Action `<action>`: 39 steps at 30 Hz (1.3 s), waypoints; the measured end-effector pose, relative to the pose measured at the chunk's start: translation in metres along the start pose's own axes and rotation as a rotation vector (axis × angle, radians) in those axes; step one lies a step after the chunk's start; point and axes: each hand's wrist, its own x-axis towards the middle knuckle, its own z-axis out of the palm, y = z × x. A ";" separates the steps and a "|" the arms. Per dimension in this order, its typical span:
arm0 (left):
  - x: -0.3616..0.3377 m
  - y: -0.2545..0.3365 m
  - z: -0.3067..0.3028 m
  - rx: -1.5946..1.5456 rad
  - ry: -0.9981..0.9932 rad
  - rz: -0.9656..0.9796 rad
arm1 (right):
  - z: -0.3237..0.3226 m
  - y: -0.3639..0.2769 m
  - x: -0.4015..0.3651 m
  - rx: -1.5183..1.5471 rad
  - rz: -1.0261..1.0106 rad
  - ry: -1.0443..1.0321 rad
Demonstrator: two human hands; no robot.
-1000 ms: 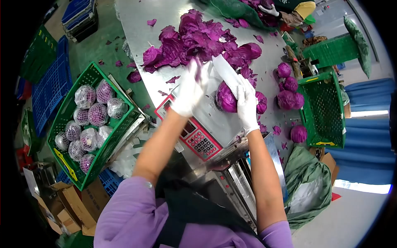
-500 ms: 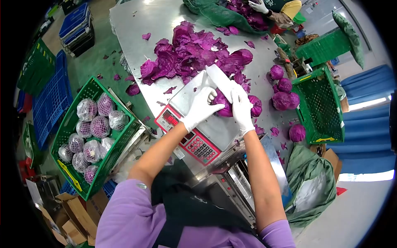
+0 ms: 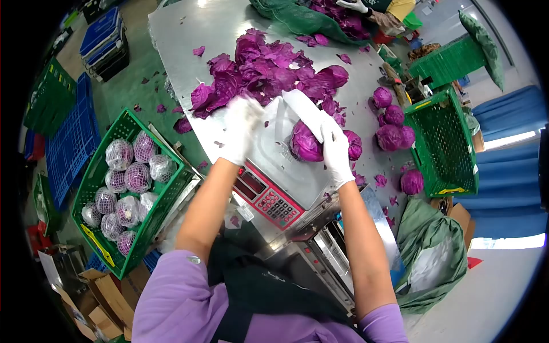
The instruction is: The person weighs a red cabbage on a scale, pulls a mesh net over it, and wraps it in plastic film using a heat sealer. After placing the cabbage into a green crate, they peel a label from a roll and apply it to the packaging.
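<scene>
A red cabbage [image 3: 304,144] lies on the steel platter of a weighing scale [image 3: 269,166] with a red keypad. My right hand [image 3: 335,150], in a white glove, rests against the cabbage's right side and grips a knife whose broad pale blade [image 3: 303,108] points up and to the left over the cabbage. My left hand [image 3: 240,128], also gloved, is blurred by motion at the platter's left edge, apart from the cabbage. Whether it holds anything does not show.
A heap of torn purple leaves [image 3: 269,63] covers the steel table [image 3: 189,28] behind the scale. Loose cabbages [image 3: 394,134] lie beside a green crate [image 3: 443,143] at right. A green crate [image 3: 91,171] of netted cabbages stands at left. Another person's gloved hand [image 3: 351,4] works at the top.
My left hand left the cabbage and swung left to the platter's edge. The right hand and knife stayed on the cabbage.
</scene>
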 end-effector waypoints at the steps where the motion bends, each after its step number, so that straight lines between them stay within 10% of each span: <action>1: 0.011 0.036 -0.001 -0.470 0.161 -0.068 | -0.008 -0.002 -0.001 0.133 0.062 -0.050; 8: 0.009 0.074 -0.001 0.221 0.086 -0.321 | -0.060 -0.044 -0.046 1.028 0.224 0.134; 9: -0.020 0.080 0.019 0.484 -0.128 -0.154 | -0.066 -0.046 -0.064 1.132 0.330 0.135; 11: -0.064 0.045 0.054 -0.390 -0.445 -0.521 | -0.072 -0.059 -0.103 1.310 0.435 -0.067; 13: -0.123 0.048 0.100 0.051 -0.798 -0.087 | -0.082 -0.056 -0.129 0.930 0.472 -0.412; 15: -0.170 0.062 0.134 -0.136 -0.705 -0.347 | -0.068 -0.059 -0.148 0.273 0.387 -0.320; 17: -0.185 0.045 0.154 -0.760 -0.349 -0.792 | -0.056 -0.074 -0.162 0.347 0.366 0.038; 19: -0.195 0.041 0.163 -0.294 -0.413 -0.292 | -0.052 -0.086 -0.172 0.479 0.510 0.148; 25: -0.230 0.087 0.165 -0.651 -0.205 -0.731 | -0.039 -0.063 -0.200 0.375 0.201 0.420; 29: -0.236 0.103 0.156 -0.338 -0.365 -0.254 | -0.037 -0.068 -0.202 0.277 0.155 0.557; 33: -0.238 0.062 0.135 -0.617 -0.377 -0.467 | -0.072 -0.069 -0.200 0.372 0.339 0.463; 35: -0.237 0.067 0.124 -0.212 -0.361 -0.454 | -0.078 -0.063 -0.201 0.586 0.227 0.409; 37: -0.216 0.099 0.124 -0.469 -0.199 -0.738 | -0.084 -0.077 -0.202 1.139 0.529 0.029; 39: -0.186 0.126 0.111 -0.774 -0.132 -0.914 | -0.066 -0.106 -0.210 1.064 0.777 0.109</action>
